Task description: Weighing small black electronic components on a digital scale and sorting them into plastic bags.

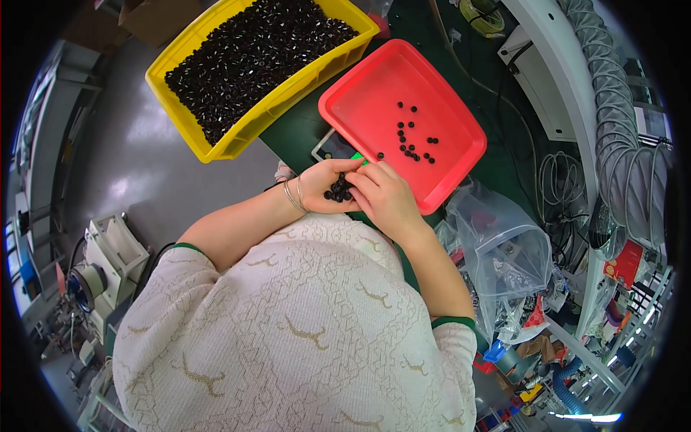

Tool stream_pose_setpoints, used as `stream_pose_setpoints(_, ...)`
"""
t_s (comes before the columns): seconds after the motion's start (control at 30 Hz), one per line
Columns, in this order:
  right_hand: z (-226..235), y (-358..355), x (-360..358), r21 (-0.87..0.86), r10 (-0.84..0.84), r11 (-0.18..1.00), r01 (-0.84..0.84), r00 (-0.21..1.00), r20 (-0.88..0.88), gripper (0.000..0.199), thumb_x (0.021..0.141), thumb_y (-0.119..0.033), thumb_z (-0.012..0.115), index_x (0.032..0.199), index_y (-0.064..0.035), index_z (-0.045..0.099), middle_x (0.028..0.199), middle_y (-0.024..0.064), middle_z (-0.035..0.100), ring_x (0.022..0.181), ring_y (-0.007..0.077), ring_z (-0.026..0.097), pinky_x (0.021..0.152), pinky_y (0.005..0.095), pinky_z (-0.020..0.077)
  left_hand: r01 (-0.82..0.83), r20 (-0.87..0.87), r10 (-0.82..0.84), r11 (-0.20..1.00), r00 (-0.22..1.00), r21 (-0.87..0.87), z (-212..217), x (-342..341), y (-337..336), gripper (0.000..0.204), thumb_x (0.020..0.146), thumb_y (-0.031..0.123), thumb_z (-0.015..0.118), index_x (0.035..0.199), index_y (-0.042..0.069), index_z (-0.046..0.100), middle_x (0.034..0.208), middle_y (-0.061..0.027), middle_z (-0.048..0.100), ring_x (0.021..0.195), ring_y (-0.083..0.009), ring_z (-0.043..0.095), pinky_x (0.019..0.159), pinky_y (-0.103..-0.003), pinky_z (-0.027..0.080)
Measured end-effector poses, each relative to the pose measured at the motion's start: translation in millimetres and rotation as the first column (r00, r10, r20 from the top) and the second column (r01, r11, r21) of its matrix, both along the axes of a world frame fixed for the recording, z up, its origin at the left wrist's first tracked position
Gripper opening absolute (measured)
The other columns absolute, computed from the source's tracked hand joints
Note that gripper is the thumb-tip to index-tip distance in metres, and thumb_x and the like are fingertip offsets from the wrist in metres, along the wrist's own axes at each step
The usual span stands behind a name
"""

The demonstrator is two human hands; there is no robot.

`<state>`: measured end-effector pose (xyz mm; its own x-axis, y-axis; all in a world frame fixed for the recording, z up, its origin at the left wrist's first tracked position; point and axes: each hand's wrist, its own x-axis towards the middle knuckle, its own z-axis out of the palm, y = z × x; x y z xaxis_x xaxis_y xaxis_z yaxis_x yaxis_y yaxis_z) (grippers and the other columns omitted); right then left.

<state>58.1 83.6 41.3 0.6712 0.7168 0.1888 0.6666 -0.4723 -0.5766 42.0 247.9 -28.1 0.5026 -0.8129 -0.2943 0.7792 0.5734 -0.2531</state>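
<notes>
My left hand (322, 181) is cupped with the palm up and carries a small heap of black ring-like parts (338, 189). Over its fingertips bends my right hand (387, 198), its fingers drawn together at the edge of the heap; what they pinch, if anything, is hidden. A bright green piece (360, 157) peeks out just beyond the fingers. Right beyond both hands lies a shallow red tray (360, 79), with several loose black parts (410, 151) scattered over its middle and right.
A deep yellow bin (248, 129) full of black parts stands at the far left. Both containers rest on a green tabletop (291, 137). Clear plastic bags (504, 245) bunch up at the right. A grey flexible duct (612, 93) hangs at the far right.
</notes>
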Motion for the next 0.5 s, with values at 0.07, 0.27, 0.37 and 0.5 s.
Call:
stream_pose_setpoints(0.07, 1, 0, 0, 0.022, -0.011, 1.000, 0.011, 1.000, -0.002, 0.020, 0.074, -0.007, 0.067, 0.093, -0.0051, 0.063, 0.089, 0.0068, 0.057, 0.083, 0.0272, 0.057, 0.069, 0.0373, 0.0490, 0.022, -0.008, -0.022, 0.999, 1.000, -0.035, -2, 0, 1, 0.030, 0.099, 0.029, 0.042, 0.105, 0.003, 0.055, 0.108, -0.0113, 0.059, 0.103, -0.0218, 0.057, 0.097, -0.041, 0.044)
stream_pose_setpoints(0.27, -3, -2, 0, -0.017, 0.019, 1.000, -0.019, 1.000, 0.010, 0.018, 0.076, -0.010, 0.067, 0.093, -0.0054, 0.063, 0.089, 0.0070, 0.057, 0.088, 0.0247, 0.057, 0.072, 0.0367, 0.0491, 0.031, -0.023, -0.032, 0.999, 0.999, -0.028, -2, 0, 1, 0.031, 0.099, 0.029, 0.042, 0.110, 0.002, 0.053, 0.111, -0.0127, 0.057, 0.106, -0.0236, 0.056, 0.099, -0.043, 0.042)
stream_pose_setpoints(0.37, 0, -3, 3, 0.052, -0.005, 0.999, 0.005, 1.000, -0.014, 0.017, 0.076, -0.009, 0.067, 0.091, -0.0046, 0.062, 0.088, 0.0080, 0.059, 0.086, 0.0259, 0.058, 0.071, 0.0374, 0.0488, 0.015, 0.007, -0.015, 0.999, 1.000, -0.048, -4, 2, 1, 0.034, 0.099, 0.028, 0.040, 0.115, 0.001, 0.052, 0.117, -0.0134, 0.057, 0.113, -0.0250, 0.054, 0.102, -0.043, 0.040)
stream_pose_setpoints(0.5, 1, -16, 29, 0.211, -0.371, 0.896, 0.391, 0.920, -0.131, 0.014, 0.079, -0.005, 0.068, 0.091, -0.0003, 0.064, 0.083, 0.0089, 0.063, 0.070, 0.0187, 0.060, 0.065, 0.0298, 0.0487, -0.060, 0.092, 0.071, 0.992, 0.993, -0.114, 5, 7, 2, 0.041, 0.099, 0.028, 0.038, 0.126, -0.002, 0.048, 0.131, -0.0155, 0.050, 0.124, -0.0268, 0.047, 0.106, -0.043, 0.036)
